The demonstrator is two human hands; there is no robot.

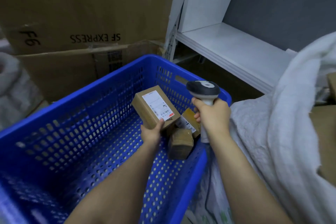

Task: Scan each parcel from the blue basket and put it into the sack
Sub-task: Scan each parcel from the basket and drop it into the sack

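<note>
Stacked cartons (72,14) behind | our left grip (151,132) holds a parcel (154,108), right grip (211,114) clasps the scanner (203,89) | two parcels (180,143) left in the blue basket (72,107); sack (272,123) waits

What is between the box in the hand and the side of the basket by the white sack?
In the head view, two smaller parcels lie there: one with yellow tape and a crumpled brown one, between the held box and the basket wall.

Basket (76,107) floor bare across its left and near parts, open from above, two small parcels (180,143) crowded in its right far corner, sack (272,132) pressed along right wall, stacked cartons (72,23) behind far left edge, shelf (236,49) beyond far corner
</note>
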